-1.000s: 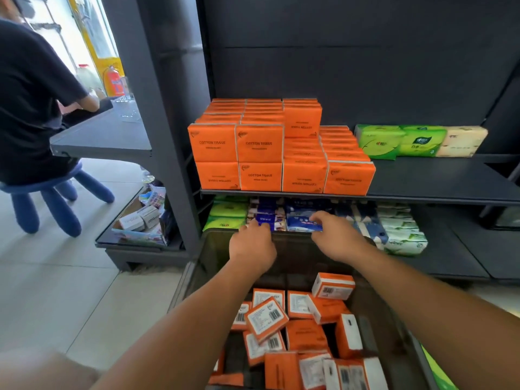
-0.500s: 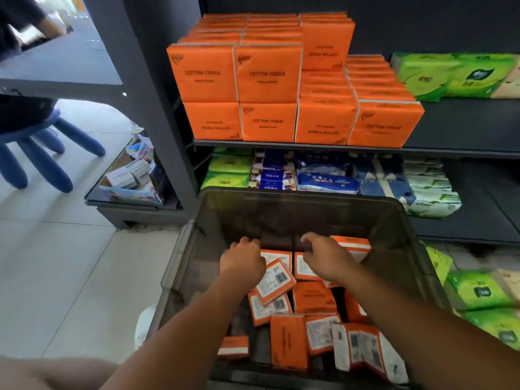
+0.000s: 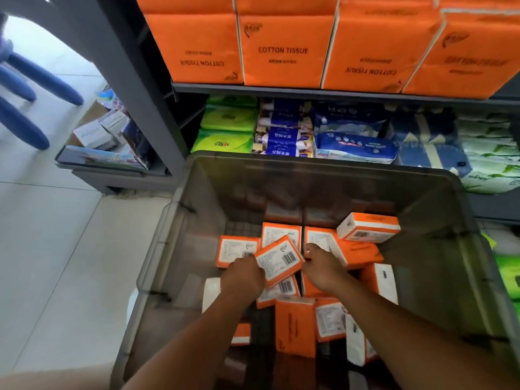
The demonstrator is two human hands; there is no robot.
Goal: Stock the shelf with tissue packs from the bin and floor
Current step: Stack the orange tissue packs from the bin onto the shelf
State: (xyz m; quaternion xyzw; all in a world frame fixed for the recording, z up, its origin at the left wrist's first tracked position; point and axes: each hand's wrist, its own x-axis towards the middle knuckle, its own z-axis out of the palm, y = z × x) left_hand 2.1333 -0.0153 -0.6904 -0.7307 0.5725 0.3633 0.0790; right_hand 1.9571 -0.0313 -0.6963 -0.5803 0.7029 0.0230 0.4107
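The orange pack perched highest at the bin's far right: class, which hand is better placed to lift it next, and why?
Right, probably. The right hand lies below-left of that perched pack, on its side of the bin; the left hand sits beyond the tilted barcode pack, farther off.

Plastic, film and painted metal

The bin is smooth, translucent grey plastic with a dull sheen. The orange tissue packs inside it are wrapped in thin, slightly glossy film, several with a matt white printed label. The shelf looks like matt grey painted metal; the floor is pale, glossy tile.
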